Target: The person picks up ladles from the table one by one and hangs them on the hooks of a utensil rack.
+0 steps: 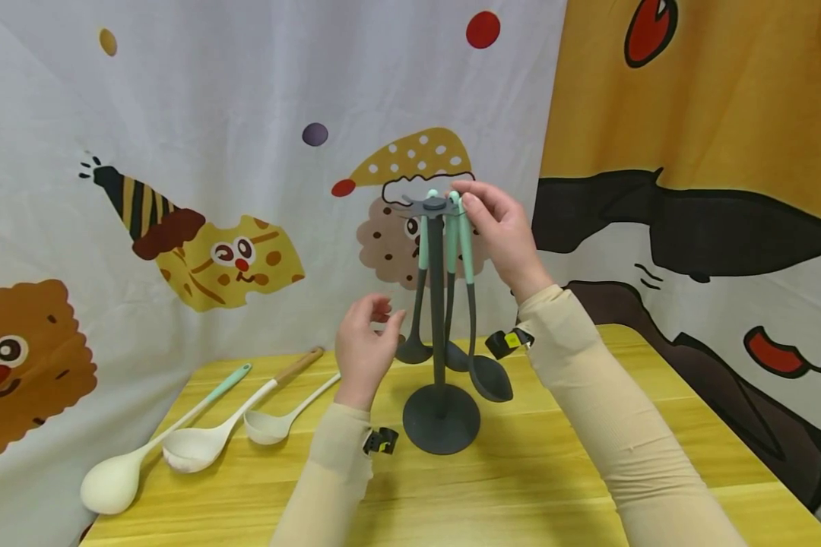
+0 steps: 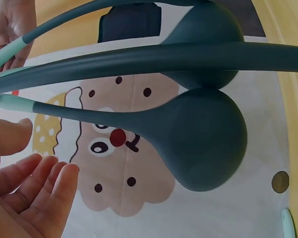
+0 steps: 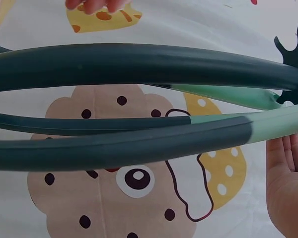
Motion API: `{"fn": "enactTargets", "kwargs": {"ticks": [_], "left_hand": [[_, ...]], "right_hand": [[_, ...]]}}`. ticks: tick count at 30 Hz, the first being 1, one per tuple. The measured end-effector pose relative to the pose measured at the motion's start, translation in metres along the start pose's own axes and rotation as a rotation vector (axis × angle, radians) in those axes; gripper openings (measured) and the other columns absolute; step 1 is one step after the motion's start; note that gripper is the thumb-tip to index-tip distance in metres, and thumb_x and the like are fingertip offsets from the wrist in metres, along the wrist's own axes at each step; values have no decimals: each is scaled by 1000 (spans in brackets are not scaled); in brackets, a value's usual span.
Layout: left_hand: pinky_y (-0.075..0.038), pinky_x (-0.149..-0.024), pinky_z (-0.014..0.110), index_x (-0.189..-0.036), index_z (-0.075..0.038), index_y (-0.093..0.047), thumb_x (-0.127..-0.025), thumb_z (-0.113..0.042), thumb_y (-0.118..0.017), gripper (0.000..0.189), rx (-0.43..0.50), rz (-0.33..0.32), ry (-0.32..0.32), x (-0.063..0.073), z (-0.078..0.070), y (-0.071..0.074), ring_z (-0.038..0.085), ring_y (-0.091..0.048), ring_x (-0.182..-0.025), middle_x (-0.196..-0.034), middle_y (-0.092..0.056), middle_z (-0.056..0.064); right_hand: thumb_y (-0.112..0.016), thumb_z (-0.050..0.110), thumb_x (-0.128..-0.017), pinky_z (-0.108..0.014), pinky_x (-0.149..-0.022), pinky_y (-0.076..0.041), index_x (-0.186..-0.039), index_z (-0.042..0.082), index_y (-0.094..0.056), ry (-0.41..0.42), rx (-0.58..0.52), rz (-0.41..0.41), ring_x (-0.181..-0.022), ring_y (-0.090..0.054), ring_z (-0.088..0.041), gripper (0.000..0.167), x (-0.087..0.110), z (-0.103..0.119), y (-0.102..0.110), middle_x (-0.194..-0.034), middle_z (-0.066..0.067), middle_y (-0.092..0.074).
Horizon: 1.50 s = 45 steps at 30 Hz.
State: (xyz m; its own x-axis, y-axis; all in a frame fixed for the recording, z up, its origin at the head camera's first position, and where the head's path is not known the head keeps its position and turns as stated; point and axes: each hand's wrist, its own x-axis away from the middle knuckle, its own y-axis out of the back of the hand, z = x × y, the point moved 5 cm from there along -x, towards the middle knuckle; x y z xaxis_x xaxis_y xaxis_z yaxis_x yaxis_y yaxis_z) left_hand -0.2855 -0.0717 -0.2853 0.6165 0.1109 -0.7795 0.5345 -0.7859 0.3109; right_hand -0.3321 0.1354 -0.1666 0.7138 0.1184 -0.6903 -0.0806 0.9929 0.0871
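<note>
A dark utensil stand (image 1: 438, 304) with a round base stands upright on the table, with mint-handled dark utensils hanging from its hooked top. At that top, my right hand (image 1: 502, 228) pinches the upper handle end of the rightmost ladle (image 1: 490, 377). Another dark ladle (image 1: 413, 349) hangs on the left side, its rounded bowl (image 2: 203, 141) large in the left wrist view. Behind the pole a third utensil (image 1: 456, 357) hangs partly hidden. My left hand (image 1: 368, 342) hovers left of the stand, fingers loosely bent and holding nothing.
On the wooden table (image 1: 520, 486), to the left, lie a cream ladle with a mint handle (image 1: 112, 482), a white ladle with a wood-ended handle (image 1: 194, 448) and a smaller white ladle (image 1: 267, 427). A cartoon-printed curtain (image 1: 246, 114) hangs behind the table.
</note>
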Motion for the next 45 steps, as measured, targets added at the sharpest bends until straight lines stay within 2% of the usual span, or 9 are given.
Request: {"fn": "enactTargets", "kwargs": {"ticks": [10,17,23,31,39,45], "left_hand": [[-56,-65,38,-103,-4,-68,-88,-17,-78,22,-33,3,27,7,15,0,24,-66,-81,-92,-66,9],[-55,-67,39,-104,-6,-68,-90,-22,-76,23,-97,37,98,10,32,-1,23,-66,-83,-93,-67,8],[-54,-69,41,-105,-5,-67,-90,-23,-76,25,-118,56,129,15,46,0,28,-65,-85,-94,-66,10],[-52,-76,46,-108,-2,-66,-90,-26,-75,31,-190,157,165,22,63,-2,31,-62,-88,-98,-66,14],[-50,-85,50,-120,0,-62,-88,-28,-77,45,-244,265,228,30,78,-5,35,-61,-101,-113,-65,18],[-46,-93,53,-127,2,-58,-87,-31,-78,55,-261,313,253,34,87,-6,41,-57,-110,-120,-62,22]], "right_hand": [[-53,17,-103,-28,-91,-50,-136,-5,-55,-22,-39,2,-103,-62,-15,40,-1,0,2,-115,-2,-67],[-53,18,-103,-31,-95,-50,-135,-5,-56,-36,-38,-1,-104,-63,-16,40,-1,-1,1,-115,-3,-67],[-54,19,-103,-32,-97,-49,-135,-4,-56,-31,-35,-1,-105,-63,-16,40,-1,-2,2,-116,-3,-68],[-54,20,-103,-33,-98,-49,-134,-2,-58,-22,-41,9,-105,-63,-17,38,-2,-3,2,-116,-3,-67],[-54,19,-103,-32,-97,-49,-134,-5,-57,-17,-46,21,-104,-63,-17,39,-2,-3,1,-114,-1,-68],[-54,18,-103,-31,-96,-49,-134,-5,-56,-16,-50,19,-104,-62,-17,39,-2,-3,2,-114,-1,-67]]}}
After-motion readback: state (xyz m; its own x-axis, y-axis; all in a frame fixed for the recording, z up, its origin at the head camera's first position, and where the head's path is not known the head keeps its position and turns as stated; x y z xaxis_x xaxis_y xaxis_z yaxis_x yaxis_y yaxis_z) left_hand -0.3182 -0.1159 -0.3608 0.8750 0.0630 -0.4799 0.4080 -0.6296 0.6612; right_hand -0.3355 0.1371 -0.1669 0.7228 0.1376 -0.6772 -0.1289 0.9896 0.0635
